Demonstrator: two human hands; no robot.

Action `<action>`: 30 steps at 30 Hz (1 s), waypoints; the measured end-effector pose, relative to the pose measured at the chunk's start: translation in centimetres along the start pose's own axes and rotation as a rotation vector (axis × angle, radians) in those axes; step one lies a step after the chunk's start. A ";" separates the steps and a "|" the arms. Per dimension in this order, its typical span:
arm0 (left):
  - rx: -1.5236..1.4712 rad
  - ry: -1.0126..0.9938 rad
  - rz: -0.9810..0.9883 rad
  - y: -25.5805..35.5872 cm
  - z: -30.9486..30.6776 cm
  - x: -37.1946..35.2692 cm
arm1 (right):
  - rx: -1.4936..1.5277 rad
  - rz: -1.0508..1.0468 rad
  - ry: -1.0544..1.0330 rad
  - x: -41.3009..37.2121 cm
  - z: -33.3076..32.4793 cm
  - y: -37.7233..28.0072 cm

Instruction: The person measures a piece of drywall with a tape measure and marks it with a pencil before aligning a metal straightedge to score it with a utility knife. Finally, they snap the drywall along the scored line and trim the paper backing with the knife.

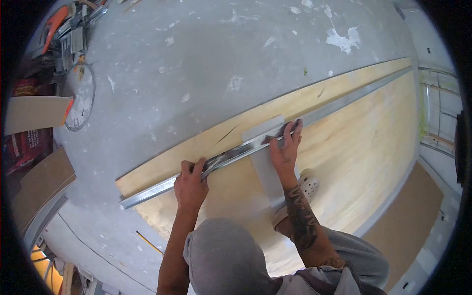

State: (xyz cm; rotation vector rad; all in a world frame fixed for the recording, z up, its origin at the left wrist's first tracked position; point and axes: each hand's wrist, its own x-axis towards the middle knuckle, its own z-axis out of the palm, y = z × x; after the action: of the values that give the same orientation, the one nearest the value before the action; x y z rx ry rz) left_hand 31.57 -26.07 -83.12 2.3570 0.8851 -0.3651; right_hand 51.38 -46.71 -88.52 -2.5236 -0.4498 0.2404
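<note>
A long shiny metal channel [152,192] lies slantwise across a pale wooden board [354,132] on the floor. Nearer its left end, my left hand [191,186] is closed on the channel, with the fingers over its far edge. Further right, my right hand [286,150] grips the same channel, thumb on the near side and fingers reaching across the top. Under the channel, close to my right hand, a flat grey strip [265,179] crosses the board. My fingers partly cover the channel's middle.
A light perforated clog [309,186] rests on the board beside my right forearm. A yellow pencil [149,243] lies on the grey floor [206,64]. Cardboard [42,194] and a round white lid [80,98] are at left; brown sheet material [408,221] is at right.
</note>
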 end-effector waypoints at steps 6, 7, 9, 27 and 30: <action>-0.002 0.014 0.010 0.0 0.0 0.0 | 0.003 -0.012 0.001 -0.1 -0.2 -0.3; 0.001 0.017 0.004 0.1 0.1 0.0 | 0.001 -0.013 0.001 0.0 -0.1 -0.2; -0.013 0.022 0.012 0.0 0.1 0.0 | -0.005 0.008 -0.020 0.1 -0.1 -0.2; -0.035 -0.002 0.018 0.0 -0.3 -0.1 | -0.040 0.019 -0.022 0.2 0.1 -0.2; -0.042 0.002 0.023 0.0 -0.4 0.0 | -0.039 0.035 -0.030 0.2 -0.1 -0.5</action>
State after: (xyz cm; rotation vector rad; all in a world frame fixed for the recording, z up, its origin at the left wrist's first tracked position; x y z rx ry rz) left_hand 31.60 -25.83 -82.75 2.3279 0.8571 -0.3321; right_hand 51.45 -46.34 -88.17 -2.5711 -0.4267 0.2860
